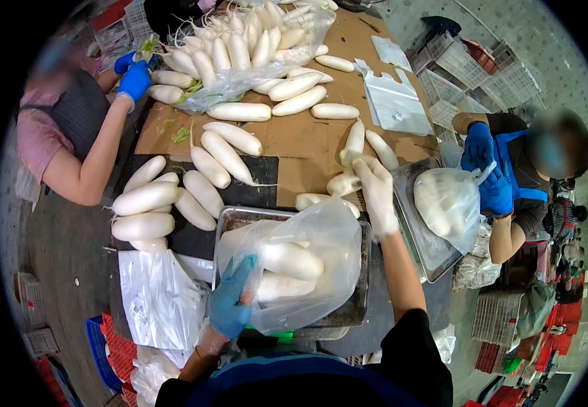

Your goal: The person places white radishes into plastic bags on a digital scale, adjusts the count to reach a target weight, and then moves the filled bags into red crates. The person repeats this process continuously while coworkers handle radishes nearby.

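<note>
My left hand [232, 300], in a teal glove, grips the rim of a clear plastic bag [342, 254]. Several white radishes [294, 260] lie inside that bag, which rests in a metal tray [366, 285]; a green-lit display shows partly below the tray's near edge. Beyond the tray, my right hand [377, 191] wears a whitish glove and has its fingers closed over the end of a white radish [343, 184]. Another radish [353, 141] lies just past its fingertips, and one more [381, 150] is to the right.
Radishes are heaped on a plastic sheet [238, 84] at the far end of the cardboard-covered table [304, 168]. White plastic bags lie at left [154, 295] and far right [395, 102]. A blue-gloved person [136, 81] handles a radish; another [495, 188] holds a filled bag over a second tray [439, 259].
</note>
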Tool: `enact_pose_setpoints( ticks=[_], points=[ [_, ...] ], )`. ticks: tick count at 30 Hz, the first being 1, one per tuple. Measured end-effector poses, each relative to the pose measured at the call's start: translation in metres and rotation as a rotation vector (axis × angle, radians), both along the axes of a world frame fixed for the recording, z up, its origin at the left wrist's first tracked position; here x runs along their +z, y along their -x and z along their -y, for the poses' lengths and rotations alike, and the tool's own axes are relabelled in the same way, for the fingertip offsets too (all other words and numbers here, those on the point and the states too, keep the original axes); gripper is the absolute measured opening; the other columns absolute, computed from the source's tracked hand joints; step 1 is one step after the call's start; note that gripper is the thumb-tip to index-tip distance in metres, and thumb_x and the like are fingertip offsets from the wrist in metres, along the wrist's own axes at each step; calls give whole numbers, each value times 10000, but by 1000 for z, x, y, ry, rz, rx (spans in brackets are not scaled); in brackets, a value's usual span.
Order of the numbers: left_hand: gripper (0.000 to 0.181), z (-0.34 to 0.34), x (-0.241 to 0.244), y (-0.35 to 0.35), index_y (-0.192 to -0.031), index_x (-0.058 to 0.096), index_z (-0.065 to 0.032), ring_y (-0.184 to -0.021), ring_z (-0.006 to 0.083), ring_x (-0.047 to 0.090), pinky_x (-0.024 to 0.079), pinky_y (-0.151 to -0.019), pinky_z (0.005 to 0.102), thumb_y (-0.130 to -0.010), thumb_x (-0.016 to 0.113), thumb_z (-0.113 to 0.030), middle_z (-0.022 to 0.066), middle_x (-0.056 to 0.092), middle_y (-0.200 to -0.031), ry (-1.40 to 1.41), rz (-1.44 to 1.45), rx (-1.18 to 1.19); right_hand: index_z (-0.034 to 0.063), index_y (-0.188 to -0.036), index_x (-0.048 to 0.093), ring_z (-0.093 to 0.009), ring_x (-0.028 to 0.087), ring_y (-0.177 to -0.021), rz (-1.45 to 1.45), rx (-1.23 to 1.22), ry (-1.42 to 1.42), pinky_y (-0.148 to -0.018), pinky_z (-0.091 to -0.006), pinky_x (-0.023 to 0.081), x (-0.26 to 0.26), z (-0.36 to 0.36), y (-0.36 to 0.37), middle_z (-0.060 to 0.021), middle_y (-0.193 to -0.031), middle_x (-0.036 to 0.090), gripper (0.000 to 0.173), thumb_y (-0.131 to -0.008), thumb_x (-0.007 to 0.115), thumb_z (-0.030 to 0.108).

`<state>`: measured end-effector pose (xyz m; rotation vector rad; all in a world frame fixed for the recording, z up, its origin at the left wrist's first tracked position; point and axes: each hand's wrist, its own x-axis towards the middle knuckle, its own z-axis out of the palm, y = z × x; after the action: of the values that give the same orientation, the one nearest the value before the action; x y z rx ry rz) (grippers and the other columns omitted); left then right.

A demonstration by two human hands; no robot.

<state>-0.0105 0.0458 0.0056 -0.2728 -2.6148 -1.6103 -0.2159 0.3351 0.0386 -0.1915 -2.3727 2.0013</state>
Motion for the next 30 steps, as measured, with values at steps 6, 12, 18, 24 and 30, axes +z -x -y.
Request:
enact_pose_setpoints(
  ticks=[6, 12, 18, 24, 30],
  points=[
    [562, 2, 16, 1, -1324, 548, -51, -1214, 296, 544, 416, -1008, 343, -773, 520, 56, 203, 539, -1323, 0, 76, 37, 176, -1461, 339, -438, 482, -1220, 40, 5, -903, -1024, -392, 422, -108, -20, 100, -274, -1527, 150, 778, -797, 730, 283],
    [506, 3, 32, -1, -1298, 580, -63, -1200, 290, 545, 402, -1030, 346, -801, 515, 9, 153, 585, -1295, -148, 105, 93, 117, -1443, 380, -284, 512, -1200, 65, -63, -114, -979, -370, 435, -67, -28, 80, -151, -1433, 410, 631, -857, 594, 208],
    [474, 11, 51, -9, -1284, 595, -58, -1282, 286, 470, 360, -1078, 367, -821, 509, -9, 163, 517, -1368, -158, -21, 95, -3, -1459, 321, -215, 526, -1190, -26, 136, 608, -928, -299, 465, -10, -55, -62, -128, -1407, 452, 664, -863, 494, 232],
    [533, 12, 49, -29, -1310, 570, -56, -1351, 285, 380, 302, -1122, 390, -788, 522, 36, 162, 387, -1469, -233, -121, 82, -22, -1398, 428, -235, 422, -1320, -220, -146, 182, -1106, -347, 326, 2, -33, -195, -139, -1461, 414, 611, -795, 527, -12],
    [562, 10, 55, -45, -1370, 512, -77, -1361, 267, 363, 279, -1126, 384, -815, 545, 3, 142, 381, -1477, -147, -241, 135, 40, -1312, 544, -324, 485, -1270, -265, 44, -738, -1057, -364, 392, -21, -9, -248, -199, -1339, 530, 565, -766, 620, -87]
  ],
)
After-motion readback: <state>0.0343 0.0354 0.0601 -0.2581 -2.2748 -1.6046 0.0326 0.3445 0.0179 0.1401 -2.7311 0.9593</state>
